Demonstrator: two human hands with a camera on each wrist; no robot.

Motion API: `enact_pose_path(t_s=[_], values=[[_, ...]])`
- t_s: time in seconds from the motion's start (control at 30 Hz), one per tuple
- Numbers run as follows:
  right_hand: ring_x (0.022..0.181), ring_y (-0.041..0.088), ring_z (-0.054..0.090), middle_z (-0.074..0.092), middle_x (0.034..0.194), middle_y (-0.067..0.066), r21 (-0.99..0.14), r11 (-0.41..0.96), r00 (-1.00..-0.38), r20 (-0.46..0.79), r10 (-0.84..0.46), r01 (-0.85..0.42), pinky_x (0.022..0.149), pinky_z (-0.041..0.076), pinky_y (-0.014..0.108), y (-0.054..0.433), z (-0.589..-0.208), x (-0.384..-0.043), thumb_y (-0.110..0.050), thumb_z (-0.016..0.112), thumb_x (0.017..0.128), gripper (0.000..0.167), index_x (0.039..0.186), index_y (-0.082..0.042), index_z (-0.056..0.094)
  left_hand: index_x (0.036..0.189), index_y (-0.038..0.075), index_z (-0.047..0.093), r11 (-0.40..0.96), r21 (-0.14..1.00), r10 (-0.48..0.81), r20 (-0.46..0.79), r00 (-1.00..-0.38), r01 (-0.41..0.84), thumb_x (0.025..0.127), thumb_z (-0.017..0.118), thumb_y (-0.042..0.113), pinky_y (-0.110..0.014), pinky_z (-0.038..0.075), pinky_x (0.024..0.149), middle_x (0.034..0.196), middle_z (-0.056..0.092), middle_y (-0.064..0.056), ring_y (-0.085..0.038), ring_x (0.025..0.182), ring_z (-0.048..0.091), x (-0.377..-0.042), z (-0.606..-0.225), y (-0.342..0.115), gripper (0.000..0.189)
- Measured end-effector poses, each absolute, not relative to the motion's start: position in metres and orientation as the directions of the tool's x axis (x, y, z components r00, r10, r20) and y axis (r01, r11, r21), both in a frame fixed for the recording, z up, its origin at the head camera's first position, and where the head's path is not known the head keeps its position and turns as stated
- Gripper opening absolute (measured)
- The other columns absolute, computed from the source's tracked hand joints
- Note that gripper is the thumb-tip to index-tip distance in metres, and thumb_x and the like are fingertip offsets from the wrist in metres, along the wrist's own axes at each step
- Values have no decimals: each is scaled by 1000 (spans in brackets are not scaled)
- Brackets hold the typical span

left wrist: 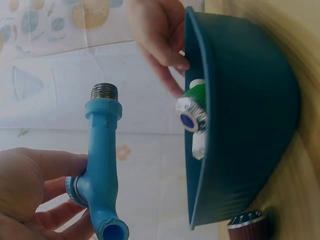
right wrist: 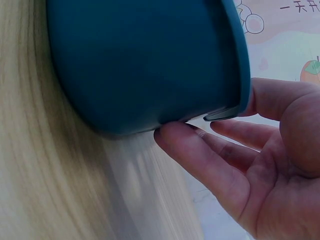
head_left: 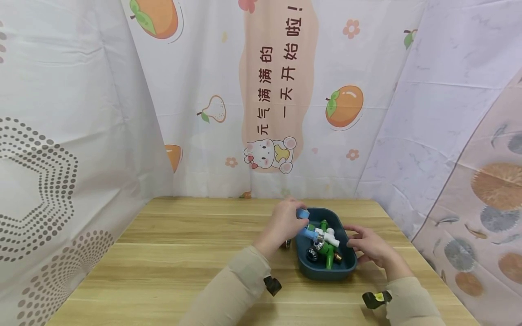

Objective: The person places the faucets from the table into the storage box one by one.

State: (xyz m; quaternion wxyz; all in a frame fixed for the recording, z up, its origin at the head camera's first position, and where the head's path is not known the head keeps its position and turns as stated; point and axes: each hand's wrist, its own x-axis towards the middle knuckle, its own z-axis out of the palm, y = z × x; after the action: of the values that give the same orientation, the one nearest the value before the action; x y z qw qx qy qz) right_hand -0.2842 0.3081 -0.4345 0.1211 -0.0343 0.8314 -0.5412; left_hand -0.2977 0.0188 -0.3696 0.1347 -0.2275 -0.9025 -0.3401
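Note:
My left hand [head_left: 283,224] grips a blue plastic tap [left wrist: 103,155] by its side collar, up over the left side of a dark teal bin [head_left: 326,274]. The tap has a threaded metal end and an open spout. At the bin's right side is my right hand [head_left: 373,246]. Its thumb lies over the rim and its fingers touch the outer wall [right wrist: 145,60], pinching the edge. Inside the bin lie green fittings [head_left: 330,260], a white tap [head_left: 331,239], a black round knob [head_left: 312,254] and a small brass piece [head_left: 338,257]. The pile partly hides itself.
A dark red piece with a shiny patterned top [left wrist: 246,224] stands on the wooden table [head_left: 183,253] just left of the bin. Printed curtains [head_left: 212,90] hang behind the table and along both sides.

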Motion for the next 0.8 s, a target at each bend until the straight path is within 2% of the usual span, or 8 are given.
enact_pose_path(t_s=[0.33,0.53,0.8], values=[[102,34,66,51,138,33,-909,410,-970,-160,-181,73,70,61,52,309,-437,-285,-5,58,98,63,156,0,33,115,19,76,684,517,343,395,-852,515,89,81,23,-19,53,78,116,66,1,-9,93,59,-296,-381,35,27],[102,33,66,51,139,33,-910,409,-970,-159,-184,72,70,60,52,309,-437,-284,-5,59,98,64,156,0,33,114,18,76,686,534,322,385,-865,493,89,80,22,-19,54,77,114,64,2,-9,89,57,-299,-386,43,25],[101,33,66,52,137,33,-912,404,-970,-160,-181,75,70,61,52,309,-437,-285,-4,59,97,64,156,-1,34,119,17,75,705,536,292,377,-879,464,91,78,24,-24,54,80,121,64,0,-15,100,59,-314,-389,53,29]])
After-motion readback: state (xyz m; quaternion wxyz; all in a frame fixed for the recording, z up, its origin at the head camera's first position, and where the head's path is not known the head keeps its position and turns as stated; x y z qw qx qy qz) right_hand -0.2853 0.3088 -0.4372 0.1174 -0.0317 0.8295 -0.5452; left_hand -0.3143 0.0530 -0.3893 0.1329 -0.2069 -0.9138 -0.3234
